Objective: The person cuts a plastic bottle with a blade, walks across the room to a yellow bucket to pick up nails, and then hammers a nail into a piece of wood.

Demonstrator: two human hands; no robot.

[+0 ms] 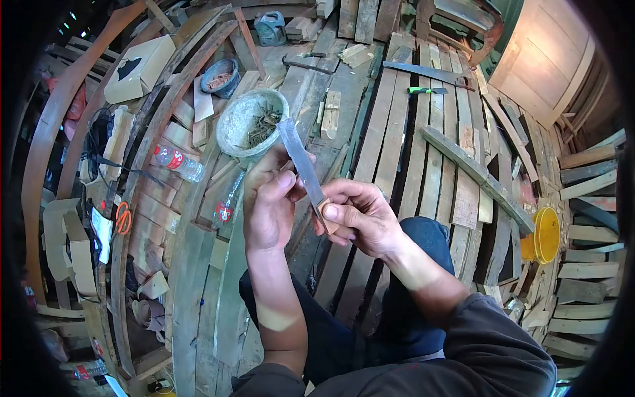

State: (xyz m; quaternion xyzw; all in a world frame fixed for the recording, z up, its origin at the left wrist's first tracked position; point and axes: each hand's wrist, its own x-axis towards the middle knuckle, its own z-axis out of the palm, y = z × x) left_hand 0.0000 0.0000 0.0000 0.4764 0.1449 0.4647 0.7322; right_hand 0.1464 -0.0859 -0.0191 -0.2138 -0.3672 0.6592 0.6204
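Observation:
A flat grey metal blade (299,155) is held up at a slant in front of me, its broad end pointing away. At its lower end is a small brown wooden piece (328,223), partly covered by fingers. My right hand (360,218) is closed around this wooden end, thumb on top. My left hand (270,205) is curled at the blade's side, thumb bent and some fingers behind the metal. Just beyond the blade, a pale round basin (228,126) contains dark scraps.
Long planks (377,169) cover the floor. A handsaw (426,73), a green-handled knife (426,90) and a thick beam (476,175) lie to the right, near a yellow bucket (546,235). Plastic bottles (192,169) and orange scissors (123,218) are at left.

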